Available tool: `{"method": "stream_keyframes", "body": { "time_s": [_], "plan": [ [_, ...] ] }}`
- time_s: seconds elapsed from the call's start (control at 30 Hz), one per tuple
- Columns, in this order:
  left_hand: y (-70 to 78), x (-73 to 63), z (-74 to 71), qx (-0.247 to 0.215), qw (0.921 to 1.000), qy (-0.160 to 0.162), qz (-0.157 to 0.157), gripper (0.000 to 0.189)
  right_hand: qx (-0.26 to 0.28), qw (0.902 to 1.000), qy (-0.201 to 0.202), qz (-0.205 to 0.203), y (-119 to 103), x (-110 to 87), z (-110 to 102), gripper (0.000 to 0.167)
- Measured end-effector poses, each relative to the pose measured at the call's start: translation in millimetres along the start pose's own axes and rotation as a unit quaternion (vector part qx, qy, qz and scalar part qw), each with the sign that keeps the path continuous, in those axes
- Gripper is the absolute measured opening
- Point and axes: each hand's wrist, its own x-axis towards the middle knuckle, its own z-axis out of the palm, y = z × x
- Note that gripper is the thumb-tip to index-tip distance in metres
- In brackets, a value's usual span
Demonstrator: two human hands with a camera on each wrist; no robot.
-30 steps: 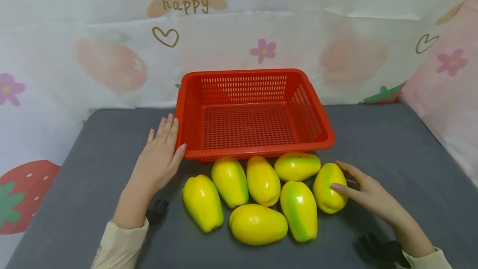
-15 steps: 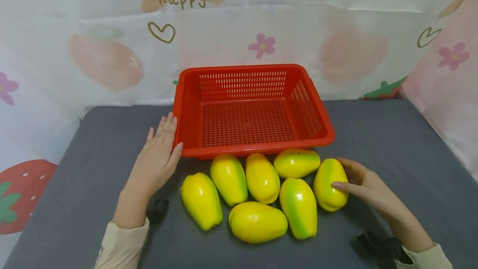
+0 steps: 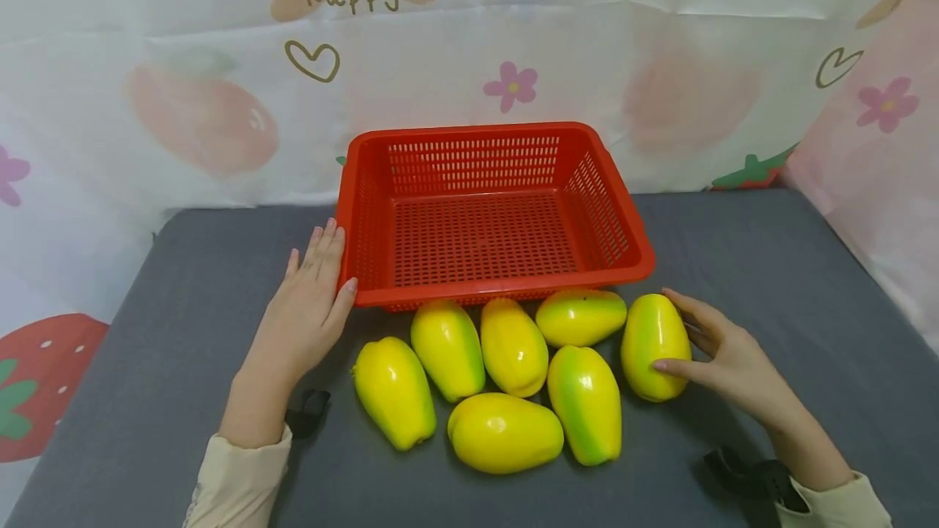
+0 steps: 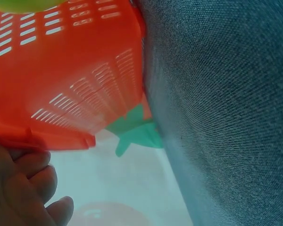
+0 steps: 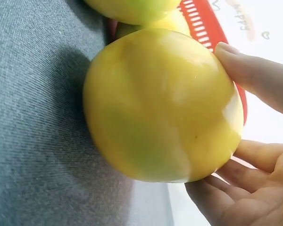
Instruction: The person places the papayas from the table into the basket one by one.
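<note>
My left hand (image 3: 304, 304) lies along the left rim of a red plastic basket (image 3: 499, 290), fingers straight and thumb at its front corner. In the left wrist view its fingertips show right at the basket's rim (image 4: 52, 141). On the right, my right hand (image 3: 726, 357) grips a yellow-green papaya (image 3: 655, 349) between thumb and fingers. Seen from the right wrist, that papaya (image 5: 160, 108) hangs over its shadow on the grey cloth. Several more papayas lie in front of the basket, among them a sideways papaya (image 3: 506, 434) and an upright-pointing papaya (image 3: 584, 406).
A grey cloth (image 3: 183, 332) covers the table. Behind the basket hangs a white printed curtain (image 3: 440, 63) with hearts and flowers. A papaya (image 3: 581, 318) lies close against the basket's front wall. Black straps sit at both wrists.
My right hand has lifted the papaya a little, and it has shifted up and slightly right, away from its neighbours. The left hand stays at the basket; the head view has tilted slightly.
</note>
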Motion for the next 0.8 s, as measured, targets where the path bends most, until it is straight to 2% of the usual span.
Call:
{"method": "stream_keyframes", "body": {
  "time_s": [0.3,0.53,0.8],
  "plan": [
    [1.7,2.4,0.5,0.000,1.0000,0.005,0.001,0.063,-0.016,0.9990,0.042,-0.001,0,-4.0,-6,0.081],
    [2.1,2.6,0.7,0.003,1.0000,0.005,0.001,0.063,-0.012,0.9962,0.075,-0.042,-2,-7.5,-10,0.082],
    [1.2,0.3,0.2,0.003,1.0000,0.000,-0.003,0.063,-0.003,0.9905,0.102,-0.092,-15,-8.9,-12,0.084]
  ]
}}
